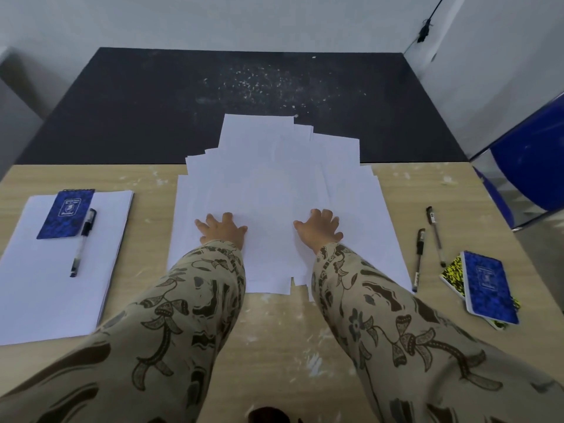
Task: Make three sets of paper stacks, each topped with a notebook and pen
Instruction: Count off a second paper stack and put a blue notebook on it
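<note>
Scuffed light wood worktop [274, 331], speckled black mat [152, 111] along the back, blue chair [534, 166] off right.

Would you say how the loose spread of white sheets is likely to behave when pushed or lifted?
The loose sheets are fanned unevenly, so they would probably slide over one another when pushed. Thin and unbound, they would likely flop if lifted by one edge.

Matt paper sheets [274, 184], scuffed wood-grain table [274, 346]
</note>
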